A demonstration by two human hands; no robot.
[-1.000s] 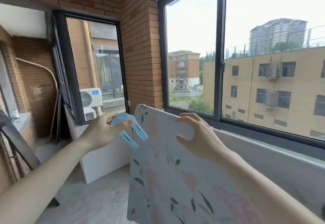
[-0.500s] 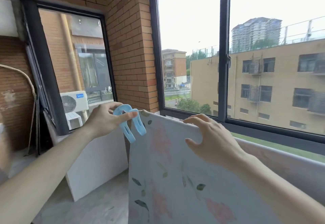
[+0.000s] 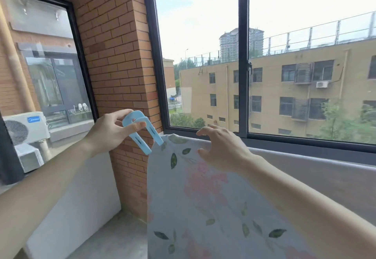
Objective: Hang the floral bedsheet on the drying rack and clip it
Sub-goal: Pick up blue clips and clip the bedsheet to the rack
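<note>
The hanging part looks done from where I stand: the floral bedsheet (image 3: 203, 197) is draped over something straight at its top edge, falling toward the floor in front of the low wall under the window (image 3: 305, 55). I take that hidden bar to be the drying rack, but the cloth covers it completely and I cannot see any of it. What seems left is the clipping, and that is just about to happen.

Starting at the left, the left hand (image 3: 107, 134) pinches a pale blue clip (image 3: 140, 130) between thumb and fingers at its rounded top. The clip's two prongs point down and to the right, their tips just beside the sheet's top left corner, one prong seeming to touch the fabric there. It is not yet pushed down over the edge, so I'd judge the sheet unsecured.

Further right, the right hand (image 3: 221, 148) hovers at the sheet's top edge with its fingers loosely spread and bent, grasping nothing that I can make out; whether the fingertips touch the cloth I cannot tell.

Counting: one bedsheet, one clip in view, two hands. No clip is fastened anywhere along the visible top edge, though the edge runs on behind the right arm, where I cannot see it.
</note>
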